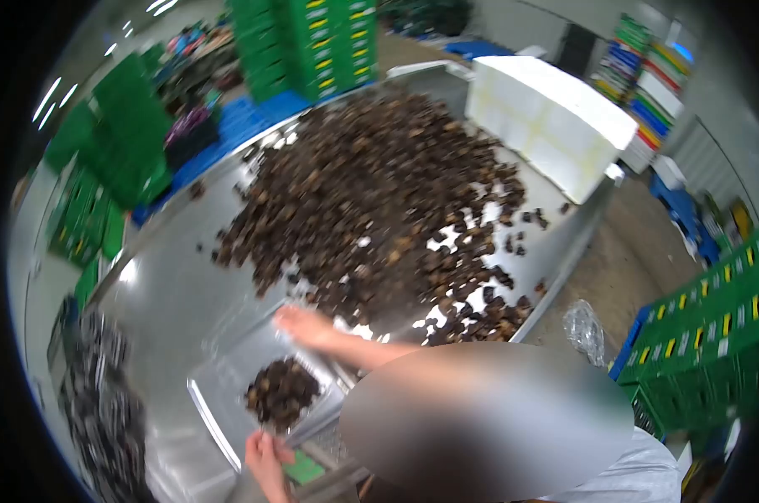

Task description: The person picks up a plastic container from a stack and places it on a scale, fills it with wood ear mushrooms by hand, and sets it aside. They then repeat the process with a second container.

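Observation:
A clear, shallow tray (216, 425) rests tilted in the view at the lower left, with a small heap of dark brown pieces (283, 392) inside. My right hand (302, 325) is at the tray's far corner, fingers pressed together over the rim and blurred. At the near edge, my left hand (267, 453) has its fingers curled round the rim. Beside the left hand lies a flat green item (304, 467). Beyond the tray, a large pile of similar dark pieces (371, 184) is spread over a metal table (157, 306).
A white foam box (547, 121) stands at the table's far right corner. Green crates are stacked at the back (308, 50), left (115, 134) and right (707, 335). Black bundled material (103, 394) lies at the left. A blurred oval covers the lower right.

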{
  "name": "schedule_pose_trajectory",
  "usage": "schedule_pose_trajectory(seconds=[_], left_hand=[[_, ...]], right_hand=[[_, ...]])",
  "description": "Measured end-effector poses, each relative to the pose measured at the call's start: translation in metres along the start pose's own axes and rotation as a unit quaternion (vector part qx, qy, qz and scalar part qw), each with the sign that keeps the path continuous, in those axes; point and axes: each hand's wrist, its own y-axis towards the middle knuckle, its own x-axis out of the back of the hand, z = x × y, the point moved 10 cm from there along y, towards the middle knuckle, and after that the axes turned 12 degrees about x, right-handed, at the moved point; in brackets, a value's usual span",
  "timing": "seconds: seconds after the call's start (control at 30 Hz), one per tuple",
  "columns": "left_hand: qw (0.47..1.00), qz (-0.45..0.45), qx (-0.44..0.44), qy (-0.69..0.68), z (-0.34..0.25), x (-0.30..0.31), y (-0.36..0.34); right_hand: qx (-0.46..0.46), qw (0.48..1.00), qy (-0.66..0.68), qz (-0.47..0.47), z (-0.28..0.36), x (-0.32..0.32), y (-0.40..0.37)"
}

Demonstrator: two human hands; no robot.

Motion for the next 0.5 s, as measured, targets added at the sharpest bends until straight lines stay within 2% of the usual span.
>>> schedule_pose_trajectory(seconds=[0.03,0.07,0.1,0.13,0.17,0.2,0.23,0.27,0.3,0.37,0.4,0.43,0.47,0.5], left_hand=[[0.999,0.003,0.032,-0.033,0.003,0.002,0.002],[0.999,0.021,0.022,-0.027,0.010,0.008,0.010],[0.991,0.048,0.087,-0.091,0.031,0.019,0.022],[0.973,0.072,0.154,-0.154,0.043,0.024,0.028],[0.974,0.079,0.150,-0.151,0.032,0.015,0.024],[0.962,0.081,0.135,-0.222,0.020,0.005,0.009],[0.945,0.079,0.122,-0.292,0.015,0.001,0.001],[0.911,0.232,0.104,-0.326,0.013,-0.005,0.000],[0.910,0.224,0.103,-0.333,0.011,-0.011,-0.004],[0.963,0.043,0.095,-0.247,0.002,-0.002,-0.015],[0.979,0.035,0.067,-0.189,0.005,-0.003,-0.013],[0.991,0.014,0.043,-0.129,0.011,0.002,-0.008],[0.991,0.004,0.031,-0.130,0.006,-0.001,-0.013],[0.991,0.008,0.050,-0.125,0.006,-0.006,-0.013]], right_hand=[[-0.030,0.999,0.022,-0.015,0.019,-0.001,0.002],[-0.005,0.988,0.136,-0.069,0.028,-0.008,0.006],[0.025,0.961,0.250,-0.116,0.034,-0.009,0.011],[0.028,0.961,0.246,-0.126,0.041,0.000,0.011],[0.054,0.936,0.334,-0.095,0.053,0.001,0.009],[0.078,0.903,0.419,-0.058,0.068,0.003,0.002],[0.078,0.904,0.417,-0.058,0.072,0.012,-0.009],[0.107,0.969,0.219,0.028,0.089,0.016,-0.024],[0.135,0.984,0.011,0.118,0.097,0.011,-0.043],[0.250,0.956,-0.146,-0.042,0.104,0.027,-0.085],[0.201,0.971,-0.106,-0.069,0.089,0.032,-0.100],[-0.008,0.998,-0.063,-0.003,0.063,0.030,-0.112],[-0.001,0.997,-0.026,0.070,0.057,0.022,-0.116],[-0.102,0.973,0.040,0.203,0.065,0.010,-0.126]])
